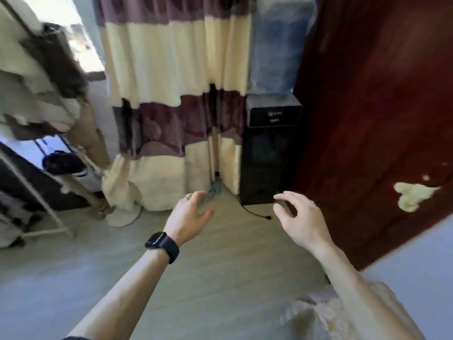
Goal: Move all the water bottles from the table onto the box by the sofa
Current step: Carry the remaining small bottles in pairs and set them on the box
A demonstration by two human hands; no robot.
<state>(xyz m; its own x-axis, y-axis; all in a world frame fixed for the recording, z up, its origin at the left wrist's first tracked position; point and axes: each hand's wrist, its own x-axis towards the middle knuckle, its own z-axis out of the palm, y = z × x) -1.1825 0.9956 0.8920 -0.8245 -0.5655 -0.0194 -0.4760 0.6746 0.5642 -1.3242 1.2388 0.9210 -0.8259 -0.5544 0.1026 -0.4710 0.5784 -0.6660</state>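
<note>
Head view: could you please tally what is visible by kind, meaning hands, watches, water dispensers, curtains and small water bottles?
Hands: 2, left and right, both empty
Watch: 1
Water dispenser: 1
Curtain: 1
Small water bottles: 0
Total: 5

A single head-worn wide-angle camera looks forward and down from the person's own standpoint, both forearms reaching up into the frame from its lower edge; the left hand [190,214] and right hand [300,217] sit near centre, close to the lens, with a striped curtain [171,94] and a black water dispenser [267,153] further off beyond the fingertips, a dark red door [380,106] right of the right hand, edges blurred
</note>
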